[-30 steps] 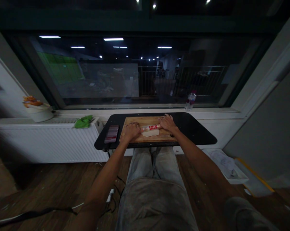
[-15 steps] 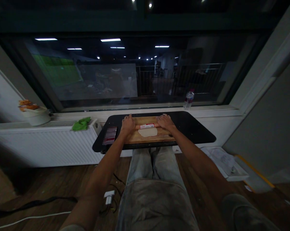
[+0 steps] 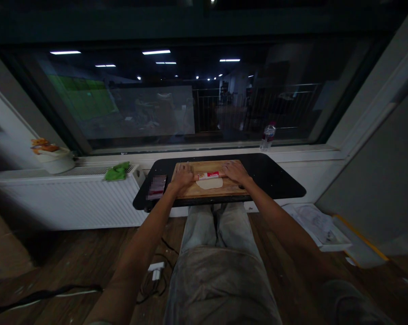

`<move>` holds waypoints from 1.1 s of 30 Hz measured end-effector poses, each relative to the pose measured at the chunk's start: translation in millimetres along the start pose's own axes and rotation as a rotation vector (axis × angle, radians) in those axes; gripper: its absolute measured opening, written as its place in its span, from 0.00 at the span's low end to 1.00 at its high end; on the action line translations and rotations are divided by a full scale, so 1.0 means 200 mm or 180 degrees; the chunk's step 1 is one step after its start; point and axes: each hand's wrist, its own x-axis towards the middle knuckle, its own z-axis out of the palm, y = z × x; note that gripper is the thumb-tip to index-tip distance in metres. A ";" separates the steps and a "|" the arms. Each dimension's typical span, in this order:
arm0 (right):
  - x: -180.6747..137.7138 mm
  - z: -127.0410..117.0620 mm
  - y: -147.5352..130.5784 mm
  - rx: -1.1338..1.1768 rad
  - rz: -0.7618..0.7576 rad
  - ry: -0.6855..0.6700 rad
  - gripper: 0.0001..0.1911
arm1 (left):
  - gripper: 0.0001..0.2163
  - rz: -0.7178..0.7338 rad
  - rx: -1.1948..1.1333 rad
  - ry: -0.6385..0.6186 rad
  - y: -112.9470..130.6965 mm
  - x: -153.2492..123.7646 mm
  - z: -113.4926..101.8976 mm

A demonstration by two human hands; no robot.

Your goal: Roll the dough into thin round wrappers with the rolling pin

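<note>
A wooden rolling pin (image 3: 208,175) with a red and white label lies crosswise on the wooden cutting board (image 3: 210,193). Flattened pale dough (image 3: 210,183) shows on the near side of the pin, its far edge hidden under it. My left hand (image 3: 183,175) is over the pin's left end, fingers pointing away from me. At the right end, my right hand (image 3: 235,171) rests over the pin in the same way. Both hands hold the pin, though the undersides of the fingers are hidden.
The board lies on a black table (image 3: 275,180) against the windowsill. A phone-like object (image 3: 156,187) is left of the board. A water bottle (image 3: 268,137) stands on the sill. A green cloth (image 3: 117,171) and a white tub (image 3: 55,161) sit on the radiator (image 3: 85,201).
The rolling pin has turned and come slightly toward me over the dough, both hands moving with it. Its label shows more red now. The camera view has shifted a little.
</note>
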 end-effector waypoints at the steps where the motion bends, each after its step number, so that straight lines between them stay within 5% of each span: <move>1: -0.01 0.00 0.00 -0.0016 -0.0018 0.0045 0.21 | 0.25 0.0055 0.0020 -0.0004 0.00 -0.01 0.00; 15: -0.16 -0.08 -0.10 -0.0174 0.0070 -0.0051 0.22 | 0.25 0.0136 -0.0021 0.0098 0.04 -0.18 -0.08; 33: -0.34 0.01 -0.16 0.0400 0.0296 0.0380 0.24 | 0.24 -0.0223 -0.0434 0.0109 0.19 -0.38 -0.22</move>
